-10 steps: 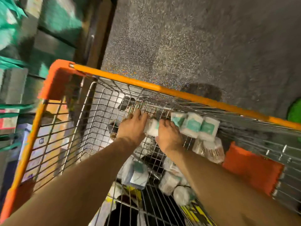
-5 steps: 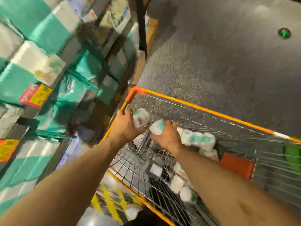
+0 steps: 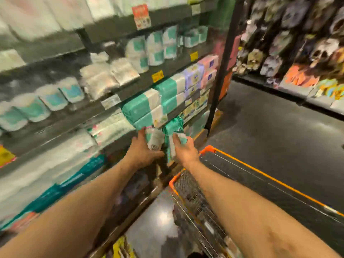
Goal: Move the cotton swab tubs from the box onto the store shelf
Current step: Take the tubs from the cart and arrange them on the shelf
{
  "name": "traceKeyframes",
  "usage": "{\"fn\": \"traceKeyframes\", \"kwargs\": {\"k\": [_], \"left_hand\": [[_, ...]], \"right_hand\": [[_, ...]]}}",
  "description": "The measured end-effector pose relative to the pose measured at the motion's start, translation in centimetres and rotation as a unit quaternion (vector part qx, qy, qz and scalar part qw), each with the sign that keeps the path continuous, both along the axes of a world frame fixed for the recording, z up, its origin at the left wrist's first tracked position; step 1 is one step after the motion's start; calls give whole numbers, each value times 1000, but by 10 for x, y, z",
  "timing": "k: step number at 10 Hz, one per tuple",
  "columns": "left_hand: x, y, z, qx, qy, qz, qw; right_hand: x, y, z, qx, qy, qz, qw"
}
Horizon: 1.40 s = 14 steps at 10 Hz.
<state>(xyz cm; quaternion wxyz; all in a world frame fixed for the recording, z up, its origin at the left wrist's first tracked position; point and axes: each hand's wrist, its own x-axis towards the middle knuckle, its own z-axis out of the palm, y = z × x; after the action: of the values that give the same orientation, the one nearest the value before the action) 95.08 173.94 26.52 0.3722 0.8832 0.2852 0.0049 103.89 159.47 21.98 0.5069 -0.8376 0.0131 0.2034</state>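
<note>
My left hand [image 3: 142, 154] grips a white and teal cotton swab tub [image 3: 154, 139], lifted in front of the store shelf [image 3: 130, 90]. Just to its right, my right hand [image 3: 186, 152] holds a second tub [image 3: 177, 144] at about the same height. Both tubs are clear of the orange-rimmed wire cart [image 3: 214, 185], which sits below and to the right of my hands. The whole view is motion-blurred. More white and teal tubs [image 3: 52, 99] stand in a row on the shelf at the left.
Teal and white packs [image 3: 149, 107] are stacked on the shelf just above my hands. A black upright post [image 3: 221, 67] ends the shelf unit. Dark floor [image 3: 270, 136] stretches to the right, with another rack of goods [image 3: 297, 43] beyond it.
Both hands have lifted a tub each out of the cart and swung up and left toward the shelf. My view has risen from the cart to the shelving.
</note>
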Motion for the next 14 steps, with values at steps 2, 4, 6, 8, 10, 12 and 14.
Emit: {"fn": "traceKeyframes", "kwargs": {"k": [2, 4, 6, 8, 10, 12, 14], "left_hand": [[-90, 56, 49, -57, -120, 98, 986], [-158, 117, 73, -91, -177, 241, 950], [-221, 173, 95, -126, -249, 326, 903], [-282, 239, 108, -17, -227, 382, 896], [-335, 279, 119, 53, -207, 460, 862], [-383, 307, 115, 95, -191, 508, 834], [-405, 335, 109, 140, -171, 500, 837]], "right_hand": [[-63, 80, 65, 83, -63, 78, 992], [-124, 154, 118, 115, -52, 169, 978], [-146, 247, 115, 185, -106, 243, 946], [-183, 326, 135, 172, -109, 331, 921], [-218, 398, 151, 148, -135, 405, 892], [-261, 430, 156, 137, -160, 466, 859], [-290, 462, 154, 124, -186, 472, 853]]}}
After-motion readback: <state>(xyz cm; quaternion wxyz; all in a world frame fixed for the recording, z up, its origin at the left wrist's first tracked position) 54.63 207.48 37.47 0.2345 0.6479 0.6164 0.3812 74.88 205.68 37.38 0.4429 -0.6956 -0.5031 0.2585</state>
